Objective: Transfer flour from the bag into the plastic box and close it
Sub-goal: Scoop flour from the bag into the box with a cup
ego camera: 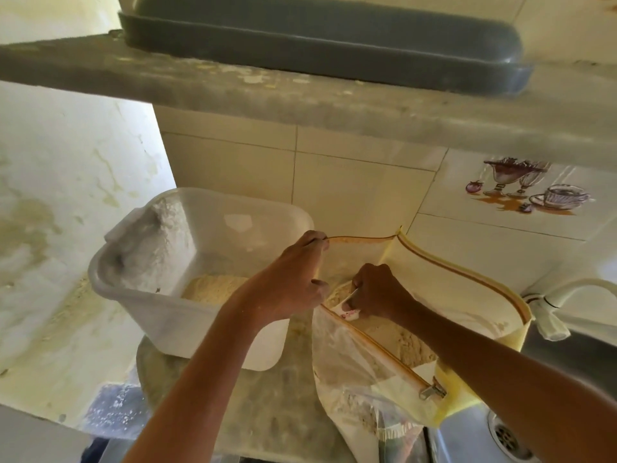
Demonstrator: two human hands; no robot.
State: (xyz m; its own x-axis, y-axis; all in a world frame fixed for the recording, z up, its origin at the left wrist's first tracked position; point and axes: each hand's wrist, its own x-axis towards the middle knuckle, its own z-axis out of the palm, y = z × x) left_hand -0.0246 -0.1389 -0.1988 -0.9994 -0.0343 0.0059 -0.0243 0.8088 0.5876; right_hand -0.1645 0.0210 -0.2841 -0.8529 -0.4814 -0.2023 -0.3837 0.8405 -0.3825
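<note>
A translucent white plastic box (140, 295) stands open on the counter at centre left, with pale flour (213, 287) on its bottom and white dust on its inner wall. To its right a clear zip bag (360, 365) with yellow edging gapes open, full of flour (404, 339). My left hand (293, 279) grips the bag's rim beside the box and holds the mouth open. My right hand (380, 290) is inside the bag and grips a small white scoop (349, 307) sunk in the flour.
A grey stone shelf (300, 95) juts out overhead and carries a dark grey tray (317, 38). A steel sink (484, 436) with a drain lies at lower right, a white tap (547, 315) above it. Tiled wall stands behind.
</note>
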